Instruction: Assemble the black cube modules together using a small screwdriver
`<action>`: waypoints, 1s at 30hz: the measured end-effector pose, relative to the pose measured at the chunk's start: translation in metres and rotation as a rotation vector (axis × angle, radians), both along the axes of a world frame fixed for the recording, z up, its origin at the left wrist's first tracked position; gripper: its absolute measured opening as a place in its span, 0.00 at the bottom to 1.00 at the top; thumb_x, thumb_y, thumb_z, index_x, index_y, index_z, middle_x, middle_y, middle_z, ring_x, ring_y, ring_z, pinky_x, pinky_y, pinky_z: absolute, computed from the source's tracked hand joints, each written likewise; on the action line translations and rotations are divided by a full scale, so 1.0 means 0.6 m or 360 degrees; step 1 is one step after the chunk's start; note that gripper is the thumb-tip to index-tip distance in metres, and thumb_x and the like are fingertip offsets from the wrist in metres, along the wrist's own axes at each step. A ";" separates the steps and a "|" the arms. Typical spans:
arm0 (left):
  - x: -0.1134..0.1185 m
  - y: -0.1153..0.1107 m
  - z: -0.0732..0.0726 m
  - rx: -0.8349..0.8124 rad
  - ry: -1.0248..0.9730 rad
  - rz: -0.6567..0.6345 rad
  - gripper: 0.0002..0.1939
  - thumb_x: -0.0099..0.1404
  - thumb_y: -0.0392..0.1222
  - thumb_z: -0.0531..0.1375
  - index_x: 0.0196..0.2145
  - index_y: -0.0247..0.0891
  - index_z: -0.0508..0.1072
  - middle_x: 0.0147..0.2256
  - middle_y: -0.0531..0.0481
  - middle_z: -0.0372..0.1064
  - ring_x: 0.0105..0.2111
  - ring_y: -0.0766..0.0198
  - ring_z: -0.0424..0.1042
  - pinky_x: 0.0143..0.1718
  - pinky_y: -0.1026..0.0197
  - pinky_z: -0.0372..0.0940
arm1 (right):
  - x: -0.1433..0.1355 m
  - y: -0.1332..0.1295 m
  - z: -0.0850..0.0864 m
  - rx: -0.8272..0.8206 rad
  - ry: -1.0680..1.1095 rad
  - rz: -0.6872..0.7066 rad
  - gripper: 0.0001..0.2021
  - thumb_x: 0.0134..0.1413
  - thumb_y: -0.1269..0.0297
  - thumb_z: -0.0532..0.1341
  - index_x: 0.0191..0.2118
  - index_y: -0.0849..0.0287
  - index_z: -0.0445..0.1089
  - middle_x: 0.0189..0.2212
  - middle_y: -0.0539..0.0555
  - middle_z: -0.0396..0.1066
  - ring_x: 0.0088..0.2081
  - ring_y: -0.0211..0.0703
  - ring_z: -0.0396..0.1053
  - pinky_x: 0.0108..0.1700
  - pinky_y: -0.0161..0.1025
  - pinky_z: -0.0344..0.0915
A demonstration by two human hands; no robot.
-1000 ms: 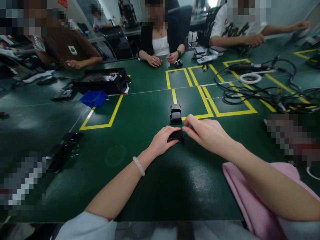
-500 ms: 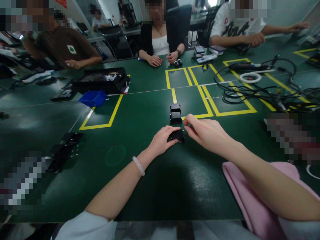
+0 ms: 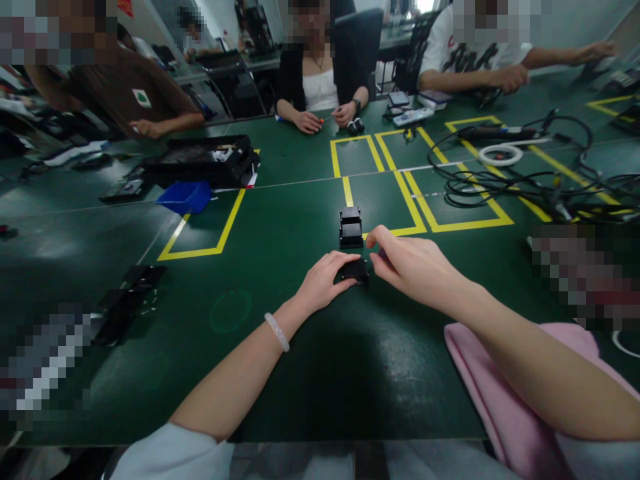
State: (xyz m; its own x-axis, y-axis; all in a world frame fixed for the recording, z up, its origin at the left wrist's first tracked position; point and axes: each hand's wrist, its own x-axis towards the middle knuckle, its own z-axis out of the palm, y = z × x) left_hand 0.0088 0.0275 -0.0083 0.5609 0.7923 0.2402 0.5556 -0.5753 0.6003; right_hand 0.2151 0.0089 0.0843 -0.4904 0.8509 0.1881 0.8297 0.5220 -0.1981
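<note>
A small black rectangular block point(image 3: 355, 269) lies on the green table, with my left hand point(image 3: 327, 279) gripping it from the left, thumb along the near edge and fingers along the far edge. Close to the block's right side is my right hand point(image 3: 407, 260), its thumb and fingers curled into a pinch. Whatever sits between those fingertips is too small or hidden to name. Just beyond the gripped block, a pair of similar black blocks point(image 3: 351, 227) stands in a short row.
Yellow tape point(image 3: 425, 223) marks rectangles on the table. Coiled black cables point(image 3: 480, 183) lie at right, a pink cloth point(image 3: 473, 360) near my right forearm. To the left are a blue tray point(image 3: 184, 197), a black case point(image 3: 200, 160) and more black parts point(image 3: 123, 300). Several people sit opposite.
My hands and the black block stay almost where they were. Across the table at left, the person in a brown shirt has shifted slightly.
</note>
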 end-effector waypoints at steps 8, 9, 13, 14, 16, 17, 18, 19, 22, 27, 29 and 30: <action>0.000 0.001 -0.002 0.0006 -0.0002 0.0001 0.22 0.63 0.41 0.60 0.54 0.43 0.63 0.50 0.47 0.65 0.50 0.57 0.64 0.53 0.52 0.61 | 0.001 0.000 -0.001 0.0004 -0.0047 0.0005 0.08 0.62 0.62 0.48 0.44 0.57 0.60 0.27 0.49 0.72 0.26 0.41 0.70 0.25 0.34 0.48; 0.000 0.001 -0.002 0.0007 -0.0004 0.0002 0.22 0.63 0.41 0.59 0.54 0.43 0.63 0.50 0.47 0.65 0.50 0.57 0.64 0.53 0.52 0.61 | 0.001 0.000 -0.001 0.0009 -0.0029 0.0008 0.08 0.62 0.63 0.49 0.45 0.57 0.59 0.27 0.49 0.72 0.27 0.41 0.70 0.25 0.34 0.48; 0.000 0.001 -0.002 0.0007 0.0006 0.0002 0.21 0.63 0.42 0.59 0.54 0.43 0.64 0.50 0.47 0.65 0.50 0.57 0.64 0.52 0.52 0.61 | 0.000 -0.001 0.000 0.0004 -0.0024 0.0003 0.09 0.63 0.60 0.48 0.44 0.57 0.59 0.28 0.49 0.72 0.27 0.41 0.70 0.25 0.34 0.48; 0.000 0.001 -0.002 0.0007 0.0009 0.0005 0.21 0.63 0.42 0.59 0.54 0.43 0.64 0.50 0.47 0.65 0.49 0.57 0.65 0.52 0.52 0.61 | 0.000 -0.001 0.001 -0.0001 -0.0039 0.0005 0.10 0.63 0.58 0.48 0.42 0.57 0.60 0.28 0.49 0.72 0.27 0.41 0.70 0.25 0.35 0.47; 0.000 0.001 -0.001 0.0004 0.0013 0.0008 0.21 0.63 0.42 0.60 0.54 0.43 0.64 0.49 0.47 0.65 0.49 0.57 0.65 0.52 0.53 0.61 | 0.000 0.000 0.003 -0.0005 -0.0078 0.0003 0.12 0.64 0.56 0.47 0.41 0.57 0.61 0.27 0.50 0.72 0.27 0.42 0.70 0.25 0.35 0.46; 0.000 0.000 0.000 0.0003 0.0011 0.0008 0.21 0.63 0.42 0.59 0.54 0.43 0.64 0.49 0.47 0.65 0.49 0.57 0.65 0.52 0.52 0.61 | 0.000 0.000 0.003 -0.0004 -0.0093 -0.0001 0.12 0.64 0.57 0.46 0.40 0.57 0.61 0.27 0.50 0.73 0.27 0.42 0.70 0.25 0.35 0.46; 0.000 0.000 0.001 0.0002 0.0010 0.0006 0.22 0.63 0.42 0.59 0.54 0.43 0.63 0.50 0.47 0.65 0.49 0.57 0.65 0.52 0.52 0.61 | 0.000 0.000 0.004 -0.0001 -0.0100 -0.0006 0.11 0.64 0.58 0.47 0.41 0.57 0.61 0.27 0.50 0.73 0.27 0.42 0.70 0.25 0.35 0.46; 0.000 0.000 0.002 0.0000 0.0010 0.0006 0.22 0.63 0.41 0.59 0.55 0.43 0.63 0.50 0.47 0.65 0.49 0.57 0.65 0.52 0.52 0.61 | 0.000 0.000 0.004 0.0001 -0.0101 -0.0011 0.10 0.64 0.60 0.47 0.41 0.57 0.61 0.28 0.50 0.73 0.27 0.41 0.70 0.25 0.35 0.46; 0.000 -0.001 0.004 -0.0010 0.0019 0.0009 0.22 0.63 0.41 0.59 0.55 0.44 0.63 0.50 0.47 0.65 0.49 0.57 0.65 0.52 0.52 0.61 | 0.000 -0.001 0.003 -0.0007 -0.0067 -0.0016 0.09 0.63 0.62 0.47 0.43 0.57 0.60 0.28 0.50 0.73 0.26 0.40 0.69 0.25 0.35 0.46; 0.000 0.000 0.002 0.0001 0.0024 0.0016 0.22 0.63 0.41 0.60 0.54 0.43 0.63 0.49 0.47 0.65 0.49 0.57 0.65 0.51 0.52 0.62 | 0.000 -0.001 0.004 -0.0014 -0.0063 -0.0001 0.10 0.64 0.59 0.47 0.42 0.57 0.60 0.28 0.50 0.73 0.27 0.41 0.70 0.26 0.35 0.46; 0.000 0.000 0.001 0.0004 0.0029 0.0020 0.22 0.63 0.41 0.60 0.54 0.43 0.63 0.49 0.47 0.65 0.49 0.57 0.65 0.52 0.52 0.62 | 0.000 0.000 0.004 -0.0016 -0.0095 -0.0004 0.11 0.64 0.58 0.46 0.41 0.57 0.61 0.28 0.50 0.73 0.27 0.41 0.70 0.26 0.35 0.46; 0.000 0.000 0.001 0.0003 0.0030 0.0018 0.22 0.63 0.41 0.60 0.54 0.43 0.63 0.49 0.47 0.65 0.49 0.57 0.65 0.52 0.53 0.62 | 0.000 0.000 0.004 -0.0020 -0.0099 -0.0002 0.11 0.64 0.59 0.46 0.41 0.57 0.61 0.28 0.50 0.73 0.27 0.41 0.70 0.26 0.35 0.46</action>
State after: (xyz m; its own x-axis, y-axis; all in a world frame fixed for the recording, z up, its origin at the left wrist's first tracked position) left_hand 0.0089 0.0275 -0.0078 0.5563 0.7982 0.2311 0.5735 -0.5700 0.5884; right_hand 0.2153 0.0087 0.0868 -0.4997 0.8537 0.1467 0.8413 0.5186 -0.1525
